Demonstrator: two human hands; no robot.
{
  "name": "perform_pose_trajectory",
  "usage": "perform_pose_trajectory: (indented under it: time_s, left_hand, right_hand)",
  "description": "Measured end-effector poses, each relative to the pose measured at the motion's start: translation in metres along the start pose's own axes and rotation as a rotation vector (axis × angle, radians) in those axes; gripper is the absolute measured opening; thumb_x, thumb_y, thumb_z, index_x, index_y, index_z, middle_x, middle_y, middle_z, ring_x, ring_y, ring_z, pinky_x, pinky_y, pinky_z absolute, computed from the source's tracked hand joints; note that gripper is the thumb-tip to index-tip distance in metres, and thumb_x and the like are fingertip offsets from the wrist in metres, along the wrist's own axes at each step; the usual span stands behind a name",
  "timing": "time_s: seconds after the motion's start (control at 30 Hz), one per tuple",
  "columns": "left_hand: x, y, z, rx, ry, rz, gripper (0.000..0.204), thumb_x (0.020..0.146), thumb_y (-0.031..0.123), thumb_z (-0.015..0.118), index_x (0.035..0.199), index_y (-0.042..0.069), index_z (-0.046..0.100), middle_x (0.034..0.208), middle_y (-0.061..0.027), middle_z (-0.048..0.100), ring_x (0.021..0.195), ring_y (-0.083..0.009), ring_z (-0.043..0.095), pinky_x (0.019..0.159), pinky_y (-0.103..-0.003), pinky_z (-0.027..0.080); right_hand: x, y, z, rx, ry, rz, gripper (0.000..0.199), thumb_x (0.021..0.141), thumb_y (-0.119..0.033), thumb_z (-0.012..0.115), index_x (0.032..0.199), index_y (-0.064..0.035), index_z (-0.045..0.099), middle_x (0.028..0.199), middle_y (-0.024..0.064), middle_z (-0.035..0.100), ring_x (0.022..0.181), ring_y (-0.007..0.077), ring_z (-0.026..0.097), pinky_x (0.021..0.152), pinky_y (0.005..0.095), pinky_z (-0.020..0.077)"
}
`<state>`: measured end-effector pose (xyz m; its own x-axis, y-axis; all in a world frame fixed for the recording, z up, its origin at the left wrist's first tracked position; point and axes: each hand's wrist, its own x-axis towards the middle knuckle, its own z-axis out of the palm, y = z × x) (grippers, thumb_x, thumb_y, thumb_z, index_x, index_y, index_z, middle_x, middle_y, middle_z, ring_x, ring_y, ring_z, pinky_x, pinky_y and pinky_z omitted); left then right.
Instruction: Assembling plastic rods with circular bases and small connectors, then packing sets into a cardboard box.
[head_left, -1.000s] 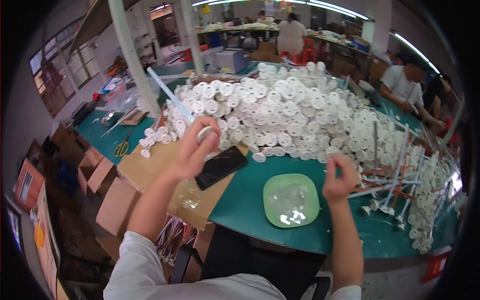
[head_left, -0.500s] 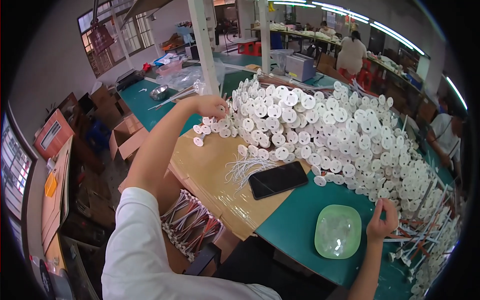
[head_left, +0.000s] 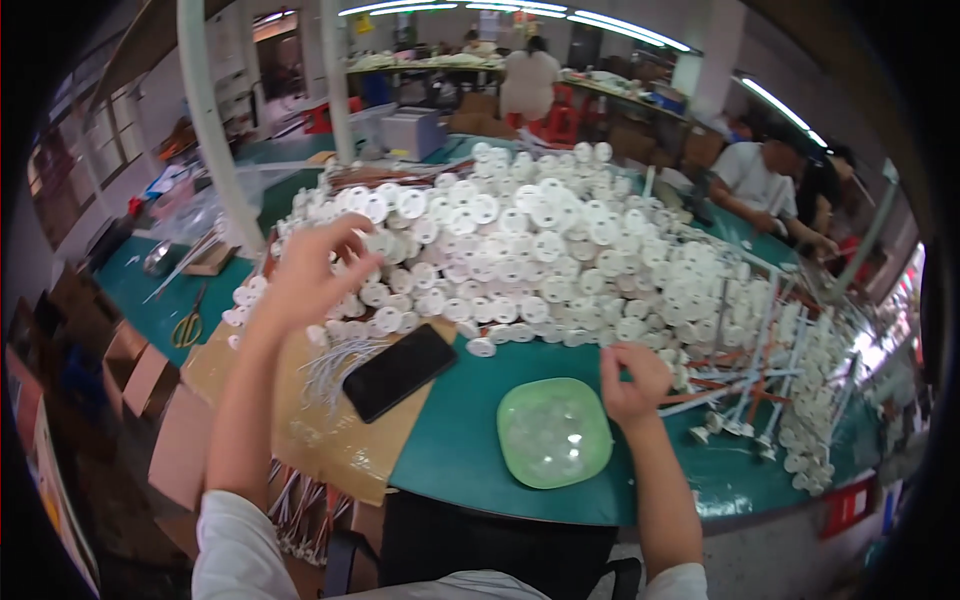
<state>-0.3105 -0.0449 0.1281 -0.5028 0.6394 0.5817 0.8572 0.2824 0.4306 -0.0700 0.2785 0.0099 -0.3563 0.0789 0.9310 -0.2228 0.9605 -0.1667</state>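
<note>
A big heap of round white discs on cords [head_left: 510,235] covers the far side of the green table. Over the heap's left part hangs my left hand [head_left: 318,268], thumb and fingers apart, with nothing visible between them. My right hand [head_left: 637,385] is closed, fingers curled in toward the thumb, at the heap's front edge. Whatever it may hold is hidden. Just left of it stands a light green square bowl [head_left: 547,385] with clear, shiny contents too blurred to name. A black phone [head_left: 400,372] lies beside a bundle of white strings [head_left: 330,375].
Brown cardboard [head_left: 300,445] covers the table's near left. Scissors [head_left: 187,328] lie at the left edge, and open cartons [head_left: 150,375] stand below. White and brown cords [head_left: 745,380] stick out at the right. White posts [head_left: 212,130] rise behind; other people [head_left: 755,185] sit at the far right.
The view has swung right, bringing more people into sight. My left hand has shifted over the heap and its fingers have spread. My right hand stays closed beside the bowl.
</note>
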Motion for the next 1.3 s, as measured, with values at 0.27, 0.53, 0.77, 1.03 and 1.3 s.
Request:
perform_pose_trajectory:
  time_s: [0.27, 0.53, 0.77, 1.03, 1.3]
  left_hand:
    - [-0.010, 0.076, 0.184, -0.575, 0.147, 0.178, 0.011, 0.084, 0.007, 0.069, 0.077, 0.000, 0.064, 0.061, -0.0044, 0.059, 0.055, -0.0124, 0.056, 0.054, -0.026, 0.043]
    - [-0.032, 0.055, 0.219, -0.618, -0.054, 0.092, 0.017, 0.089, 0.007, 0.067, 0.074, 0.001, 0.063, 0.060, -0.0029, 0.059, 0.052, -0.0085, 0.054, 0.050, -0.024, 0.039]
    - [-0.037, 0.047, 0.227, -0.636, -0.046, 0.015, 0.022, 0.093, 0.010, 0.064, 0.074, 0.002, 0.061, 0.059, 0.0008, 0.056, 0.052, -0.0044, 0.050, 0.049, -0.022, 0.037]
    - [-0.035, 0.051, 0.227, -0.542, 0.012, -0.009, 0.022, 0.091, 0.012, 0.066, 0.073, 0.001, 0.062, 0.057, 0.0002, 0.055, 0.050, -0.0050, 0.048, 0.049, -0.023, 0.036]
    - [-0.035, 0.054, 0.223, -0.600, 0.040, -0.013, 0.022, 0.090, 0.012, 0.067, 0.072, 0.001, 0.061, 0.056, 0.0006, 0.055, 0.050, -0.0052, 0.048, 0.048, -0.023, 0.036]
  right_hand:
    - [0.026, -0.040, -0.076, -0.108, 0.135, -0.035, 0.004, 0.077, 0.004, 0.067, 0.076, 0.0020, 0.064, 0.076, 0.0144, 0.069, 0.067, 0.0272, 0.067, 0.063, 0.0319, 0.0532]
    - [-0.020, 0.001, -0.166, -0.375, 0.070, 0.484, 0.025, 0.082, -0.005, 0.072, 0.104, 0.0012, 0.065, 0.089, 0.0072, 0.064, 0.070, 0.0137, 0.058, 0.057, 0.0256, 0.0471]
    - [-0.011, 0.056, -0.180, -0.469, -0.363, 0.505, 0.037, 0.077, -0.011, 0.076, 0.112, -0.0063, 0.066, 0.107, 0.0135, 0.059, 0.090, 0.0271, 0.058, 0.075, 0.0346, 0.0488]
    - [-0.022, 0.068, -0.189, -0.614, -0.059, 0.888, 0.025, 0.080, -0.025, 0.076, 0.083, 0.0003, 0.072, 0.066, 0.0112, 0.068, 0.060, 0.0259, 0.067, 0.062, 0.0348, 0.0527]
    - [-0.019, 0.083, -0.188, -0.608, -0.264, 0.958, 0.028, 0.080, -0.031, 0.071, 0.079, -0.0030, 0.074, 0.071, 0.0127, 0.069, 0.069, 0.0277, 0.068, 0.065, 0.0377, 0.0538]
